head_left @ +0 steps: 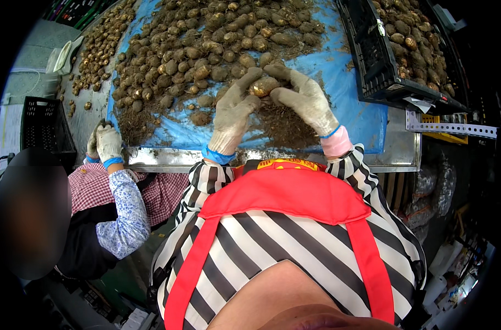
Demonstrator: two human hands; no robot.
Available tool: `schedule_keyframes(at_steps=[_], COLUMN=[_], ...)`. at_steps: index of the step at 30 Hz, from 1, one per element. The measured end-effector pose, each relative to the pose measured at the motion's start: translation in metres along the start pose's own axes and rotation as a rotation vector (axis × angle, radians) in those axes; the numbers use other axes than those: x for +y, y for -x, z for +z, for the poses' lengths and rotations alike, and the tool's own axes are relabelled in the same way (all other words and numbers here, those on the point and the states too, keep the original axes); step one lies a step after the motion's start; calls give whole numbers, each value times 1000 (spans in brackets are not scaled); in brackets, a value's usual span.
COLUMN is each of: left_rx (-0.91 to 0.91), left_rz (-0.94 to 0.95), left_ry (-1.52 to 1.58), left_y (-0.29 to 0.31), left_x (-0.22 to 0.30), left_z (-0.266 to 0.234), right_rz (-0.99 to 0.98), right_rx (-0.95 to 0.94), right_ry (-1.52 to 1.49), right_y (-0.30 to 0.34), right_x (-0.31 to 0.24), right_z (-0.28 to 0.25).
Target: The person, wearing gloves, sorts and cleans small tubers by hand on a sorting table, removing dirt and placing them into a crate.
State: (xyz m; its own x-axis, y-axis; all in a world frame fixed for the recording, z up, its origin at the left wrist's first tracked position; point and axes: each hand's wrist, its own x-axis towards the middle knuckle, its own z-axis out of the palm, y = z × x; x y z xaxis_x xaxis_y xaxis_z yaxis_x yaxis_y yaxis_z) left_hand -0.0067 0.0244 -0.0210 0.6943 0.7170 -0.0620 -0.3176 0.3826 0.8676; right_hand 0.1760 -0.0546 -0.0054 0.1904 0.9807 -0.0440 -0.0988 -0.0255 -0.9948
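Observation:
Between my two gloved hands is a small brown taro [263,86] with a paler patch on its skin. My left hand [233,113], in a soiled white knit glove, has its fingers closed on the taro's left side. From the other side, my right hand [308,99], gloved alike, grips it with thumb and fingers. Just beyond lies a broad heap of earthy taros [190,60] on a blue plastic sheet [347,118]. Under my hands is a mound of loose soil and root fibres [286,125].
At the right stands a black crate [380,60] filled with taros. Cleaner taros [96,55] lie on the metal table at the left. A co-worker's gloved hands [104,142] are at the table's near edge, with a black basket [45,125] beyond them.

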Motion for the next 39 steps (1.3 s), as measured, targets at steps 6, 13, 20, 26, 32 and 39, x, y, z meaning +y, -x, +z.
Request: schedule_keyframes(at_steps=[6,13,20,26,32,39], left_rx=[102,116,-62,261,358,155], left_rz=[148,632,249,-52,750,517], left_ry=[-380,-1183,-995,-331,-145,-310], left_y=[-4,3,13,-5,-57,-55], left_x=[-12,-12,2,27,184,153], left_z=[-1,19,21,-42,-195,-148], right_rz=[33,-29,-209,269,265,65], right_rx=[43,293,79,95,87,348], right_ry=[83,136,621,-219,-175,201], right_y=[2,5,0,14,17,-7], right_x=[2,28,45,47,55,65], right_z=[10,19,-20,-23,-25,-34])
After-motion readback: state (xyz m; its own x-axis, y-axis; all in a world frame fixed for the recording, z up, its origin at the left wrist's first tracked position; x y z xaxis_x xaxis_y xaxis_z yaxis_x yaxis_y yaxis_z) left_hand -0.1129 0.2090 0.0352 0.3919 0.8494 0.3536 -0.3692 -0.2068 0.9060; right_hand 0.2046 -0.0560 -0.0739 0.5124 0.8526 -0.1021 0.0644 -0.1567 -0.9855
